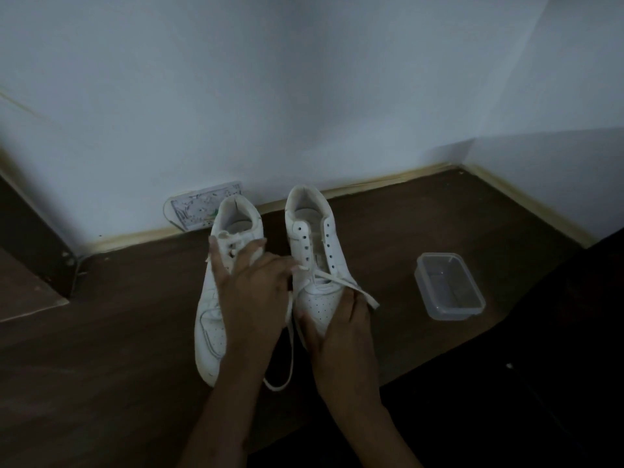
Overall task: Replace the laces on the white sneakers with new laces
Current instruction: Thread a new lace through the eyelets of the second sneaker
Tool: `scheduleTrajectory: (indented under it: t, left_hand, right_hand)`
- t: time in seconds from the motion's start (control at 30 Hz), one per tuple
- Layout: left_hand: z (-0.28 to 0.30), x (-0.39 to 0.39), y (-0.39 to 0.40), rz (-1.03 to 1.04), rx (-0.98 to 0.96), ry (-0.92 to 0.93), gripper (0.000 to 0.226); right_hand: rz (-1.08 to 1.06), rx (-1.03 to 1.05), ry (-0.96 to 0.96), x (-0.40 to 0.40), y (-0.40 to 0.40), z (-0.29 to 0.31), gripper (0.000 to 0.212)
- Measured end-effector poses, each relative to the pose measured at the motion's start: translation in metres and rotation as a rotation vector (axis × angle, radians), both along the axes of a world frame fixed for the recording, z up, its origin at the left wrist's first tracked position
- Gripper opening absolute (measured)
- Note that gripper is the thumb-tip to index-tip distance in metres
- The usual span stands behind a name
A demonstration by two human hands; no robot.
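Dark wooden floor (118, 332) carries two white sneakers (314, 251) and a clear plastic container (449, 287), right of both grips.

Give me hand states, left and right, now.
Left hand: fingers spread over the left sneaker, fingertips at the lace; grip unclear.
Right hand: grips the right sneaker at the toe.

Clear plastic container (449, 286) sitting lidless on the dark wood floor (101, 383). White wall (304, 96) rising behind the container, pale baseboard (388, 180) running along its foot. Patterned card (199, 207) leaning on that wall, well left of the container.
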State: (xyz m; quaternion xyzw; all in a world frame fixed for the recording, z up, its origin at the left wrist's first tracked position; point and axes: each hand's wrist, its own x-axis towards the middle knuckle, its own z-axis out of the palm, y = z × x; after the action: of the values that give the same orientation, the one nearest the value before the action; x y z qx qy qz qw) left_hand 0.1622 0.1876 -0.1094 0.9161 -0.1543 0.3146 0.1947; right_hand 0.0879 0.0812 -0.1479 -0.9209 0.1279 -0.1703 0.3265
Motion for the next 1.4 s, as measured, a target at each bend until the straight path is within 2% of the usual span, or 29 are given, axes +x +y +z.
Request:
scheduleTrajectory:
  t: [0.1, 0.17, 0.23, 0.3, 0.37, 0.43, 0.67, 0.73, 0.83, 0.93, 1.0, 1.07, 1.17, 1.4]
  left_hand:
    - [0.005, 0.006, 0.025, 0.191, -0.089, -0.037, 0.012]
    - [0.007, 0.008, 0.038, 0.268, -0.126, -0.041, 0.012]
    - [0.008, 0.010, 0.039, 0.220, -0.090, -0.038, 0.016]
    - [0.007, 0.010, 0.028, 0.104, 0.041, -0.033, 0.022]
    - [0.004, 0.007, 0.012, -0.013, 0.120, -0.011, 0.017]
    - [0.001, 0.003, 0.002, -0.060, 0.110, 0.012, 0.013]
    - [0.012, 0.009, 0.045, 0.275, -0.128, -0.037, 0.010]
    - [0.013, 0.009, 0.044, 0.219, -0.080, -0.066, 0.016]
    - [0.012, 0.006, 0.023, 0.042, 0.095, -0.054, 0.022]
    - [0.008, 0.001, 0.004, -0.080, 0.082, 0.001, 0.017]
    - [0.008, 0.002, 0.007, -0.053, 0.019, -0.006, 0.015]
    - [0.011, 0.006, 0.022, 0.069, -0.027, -0.020, 0.014]
    - [0.015, 0.008, 0.035, 0.163, -0.087, 0.022, 0.023]
    - [0.013, 0.006, 0.024, -0.060, 0.002, -0.050, 0.023]
  right_hand:
    - [0.029, -0.022, 0.070, -0.001, -0.003, 0.003, 0.087]
    - [0.038, -0.009, 0.044, -0.002, -0.004, 0.006, 0.089]
    - [0.037, -0.001, 0.018, -0.003, -0.005, 0.005, 0.088]
    - [0.027, -0.033, 0.006, -0.003, -0.005, 0.004, 0.084]
    - [0.020, -0.061, -0.013, -0.002, -0.005, 0.002, 0.081]
    - [0.016, -0.070, -0.005, -0.001, -0.006, 0.003, 0.081]
    - [0.030, -0.065, 0.113, -0.003, -0.008, 0.012, 0.086]
    - [0.022, -0.059, 0.122, -0.003, -0.008, 0.013, 0.086]
    - [0.019, -0.058, 0.146, -0.002, -0.008, 0.014, 0.087]
    - [0.021, -0.060, 0.159, -0.002, -0.008, 0.014, 0.088]
    - [0.026, -0.056, 0.166, -0.002, -0.008, 0.015, 0.088]
    - [0.025, -0.051, 0.171, -0.003, -0.008, 0.017, 0.088]
    - [0.025, -0.036, 0.187, -0.002, -0.008, 0.019, 0.089]
    - [0.016, -0.037, 0.212, -0.001, -0.009, 0.022, 0.088]
